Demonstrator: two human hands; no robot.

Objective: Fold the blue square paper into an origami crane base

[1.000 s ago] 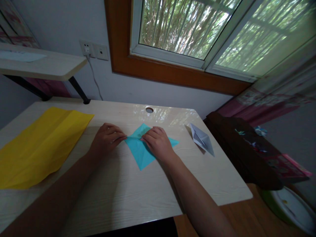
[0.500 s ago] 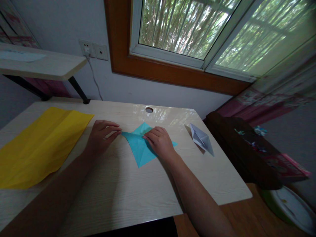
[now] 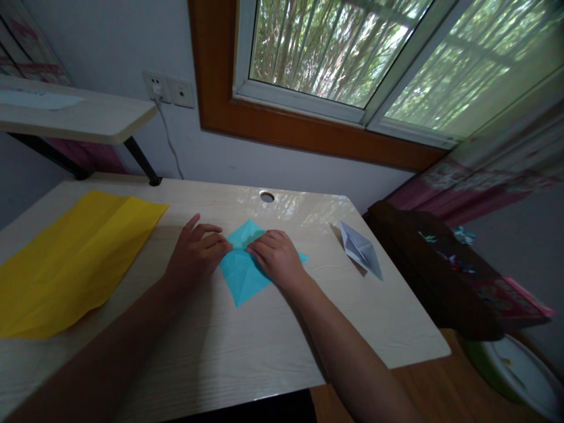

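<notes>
A sheet of blue folded paper (image 3: 244,279) lies on the table in front of me, with crease lines and pointed corners. At its left side, my left hand (image 3: 196,249) pinches the paper between thumb and fingertips, the index finger raised. My right hand (image 3: 277,255) presses on the middle of the same paper with its fingers drawn together, hiding part of it. One blue tip shows past the right wrist.
A large yellow sheet (image 3: 83,264) lies at the left of the table (image 3: 264,358). On the right stands a folded white paper boat (image 3: 361,249). A raised shelf (image 3: 110,117) is at the back left, and a cable hole (image 3: 267,197) is near the back edge.
My left hand has moved right, toward my right hand, carrying the paper's left tip inward. The blue paper has shifted slightly left and nearer to me.
</notes>
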